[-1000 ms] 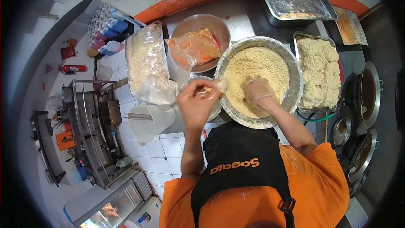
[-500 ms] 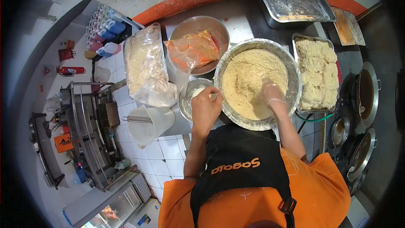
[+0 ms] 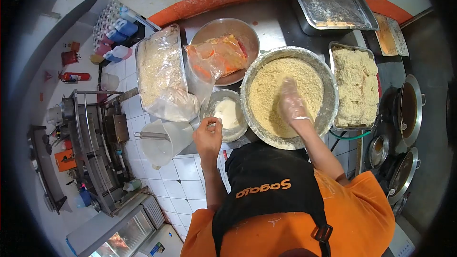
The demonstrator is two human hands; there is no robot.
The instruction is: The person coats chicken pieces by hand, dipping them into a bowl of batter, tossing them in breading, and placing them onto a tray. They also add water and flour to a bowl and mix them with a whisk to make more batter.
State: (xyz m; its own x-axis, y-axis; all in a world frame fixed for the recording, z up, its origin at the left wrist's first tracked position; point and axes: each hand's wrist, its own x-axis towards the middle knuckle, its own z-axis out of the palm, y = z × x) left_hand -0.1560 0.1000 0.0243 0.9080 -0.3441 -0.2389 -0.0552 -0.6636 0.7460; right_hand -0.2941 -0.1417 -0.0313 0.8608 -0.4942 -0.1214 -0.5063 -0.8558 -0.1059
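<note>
My right hand (image 3: 292, 104), in a clear plastic glove, lies on pale yellow crumbs (image 3: 266, 81) inside a large metal bowl (image 3: 328, 114). Its fingers are stretched out and point away from me, with the tips against the crumbs. Bare and curled, my left hand (image 3: 208, 138) is at the near left edge of a smaller metal bowl (image 3: 239, 134). Thumb and fingertips are pinched together; I cannot make out whether anything is between them. White powder (image 3: 227, 113) lies in the smaller bowl.
Behind stands a round pan (image 3: 252, 33) with a bag of orange-coated food (image 3: 221, 57). To the left are a plastic-covered crumb tray (image 3: 162, 66) and a clear jug (image 3: 164, 145). On the right are a tray of crumb-coated pieces (image 3: 354, 85) and woks (image 3: 409, 109).
My left hand has moved left and toward me, from above the powder bowl to its edge. My right hand, blurred by motion before, is further left in the crumbs and sharp.
</note>
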